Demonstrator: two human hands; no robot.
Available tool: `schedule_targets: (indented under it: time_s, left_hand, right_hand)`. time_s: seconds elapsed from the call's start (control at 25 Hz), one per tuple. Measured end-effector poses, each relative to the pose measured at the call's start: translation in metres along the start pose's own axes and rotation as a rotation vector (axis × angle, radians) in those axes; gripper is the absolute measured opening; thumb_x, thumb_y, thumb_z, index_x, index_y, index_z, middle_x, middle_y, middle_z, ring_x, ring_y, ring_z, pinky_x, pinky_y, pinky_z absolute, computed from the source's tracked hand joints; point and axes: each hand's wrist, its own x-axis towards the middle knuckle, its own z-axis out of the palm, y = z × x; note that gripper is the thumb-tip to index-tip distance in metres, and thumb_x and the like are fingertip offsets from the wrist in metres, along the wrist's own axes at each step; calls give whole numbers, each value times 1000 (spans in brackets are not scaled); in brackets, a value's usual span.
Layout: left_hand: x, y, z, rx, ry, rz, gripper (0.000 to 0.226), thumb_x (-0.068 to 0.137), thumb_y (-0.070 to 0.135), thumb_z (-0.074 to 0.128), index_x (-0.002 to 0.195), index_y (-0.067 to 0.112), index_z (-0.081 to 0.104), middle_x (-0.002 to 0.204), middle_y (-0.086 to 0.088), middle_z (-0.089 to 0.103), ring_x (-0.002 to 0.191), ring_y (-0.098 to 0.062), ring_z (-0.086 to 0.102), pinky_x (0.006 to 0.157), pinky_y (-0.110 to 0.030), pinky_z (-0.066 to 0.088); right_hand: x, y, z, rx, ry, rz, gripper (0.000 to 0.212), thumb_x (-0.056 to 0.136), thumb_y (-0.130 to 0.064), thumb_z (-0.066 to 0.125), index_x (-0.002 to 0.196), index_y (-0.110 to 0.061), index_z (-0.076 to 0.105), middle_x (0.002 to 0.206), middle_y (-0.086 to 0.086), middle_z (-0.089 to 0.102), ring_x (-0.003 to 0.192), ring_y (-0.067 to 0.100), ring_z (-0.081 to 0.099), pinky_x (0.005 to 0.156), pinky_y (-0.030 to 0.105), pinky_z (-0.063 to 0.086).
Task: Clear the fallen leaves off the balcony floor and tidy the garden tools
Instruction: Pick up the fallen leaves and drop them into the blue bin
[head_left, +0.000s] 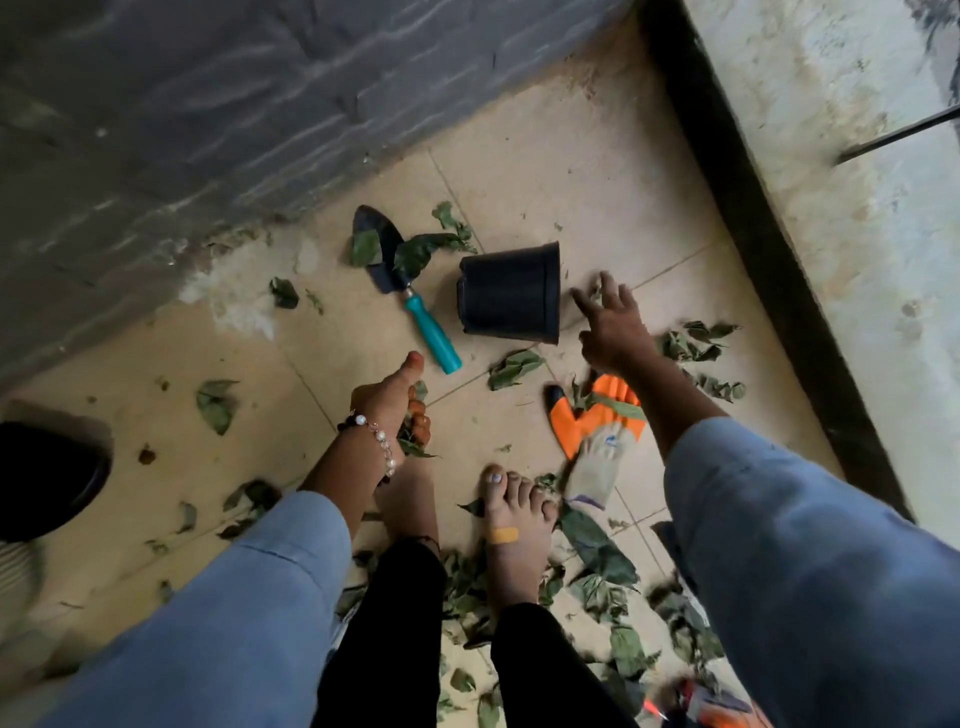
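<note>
Leaves (217, 404) lay scattered over the balcony floor (571, 171), light and limp, best gathered in bunches. Your left hand (390, 397) was curled round a clump of them. The trowel (402, 291), stiff and probably heavier at its blade, wanted lifting by its teal handle. The pot (511, 293) lay tipped, probably light; take its rim. Your right hand (613, 325) hovered spread beside it, above the soft glove (597, 421).

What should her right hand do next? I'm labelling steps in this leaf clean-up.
Probably close on the tipped black plastic pot and stand it upright. The right hand reaches open beside its rim, while the left hand already grips a bunch of leaves and needs somewhere to drop them.
</note>
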Motion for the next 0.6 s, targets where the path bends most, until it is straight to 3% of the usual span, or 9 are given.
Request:
schedule_targets:
  time_s: [0.08, 0.16, 0.28, 0.36, 0.4, 0.48, 0.6]
  left_hand:
    - [11, -11, -6, 6, 3, 5, 44, 87, 40, 68, 60, 13, 46, 51, 0, 40, 38, -10, 35, 37, -18, 33]
    - [17, -21, -13, 8, -13, 20, 44, 86, 38, 69, 60, 11, 46, 45, 1, 42, 33, -10, 37, 36, -17, 35]
    - [14, -29, -19, -73, -39, 52, 37, 87, 31, 70, 65, 8, 51, 46, -1, 44, 34, -11, 40, 37, -17, 37]
    - [9, -32, -23, -137, -68, 74, 37, 88, 27, 69, 63, 7, 51, 47, -1, 44, 34, -11, 40, 36, -18, 37]
    - [7, -33, -25, -136, -80, 90, 37, 89, 26, 68, 62, 7, 50, 44, -1, 44, 32, -10, 40, 35, -17, 37]
    - [8, -34, -29, -129, -105, 121, 38, 90, 24, 67, 61, 6, 50, 39, 1, 45, 30, -10, 39, 34, -17, 38]
    - [21, -33, -37, -149, -101, 150, 40, 90, 22, 67, 56, 7, 51, 40, 0, 46, 33, -11, 40, 37, -18, 40]
  right_hand:
    - [9, -5, 11, 10, 54, 3, 75, 86, -2, 48, 152, -19, 17, 159, 15, -6, 145, 38, 2, 115, 48, 25]
    - [-2, -13, 14, 27, 128, 21, 67, 85, 4, 44, 148, -7, 26, 158, 16, 12, 141, 39, 21, 109, 46, 32]
    - [-18, -18, 32, -7, 270, 33, 40, 87, -3, 45, 125, -11, 55, 121, 25, 59, 108, 44, 54, 89, 46, 46]
    - [-37, -35, 45, 41, 358, 108, 27, 89, -20, 46, 107, -16, 66, 99, 19, 66, 96, 36, 58, 84, 38, 45]
    - [-46, -46, 50, 90, 367, 108, 22, 89, -17, 49, 96, -13, 69, 93, 19, 67, 92, 34, 60, 80, 36, 41]
    - [-55, -67, 67, 117, 337, 16, 18, 85, -4, 53, 88, -3, 71, 94, 21, 68, 90, 37, 62, 73, 36, 40]
    - [-54, -86, 82, 50, 344, 6, 25, 90, -1, 48, 107, 3, 65, 111, 20, 63, 97, 31, 57, 78, 34, 41]
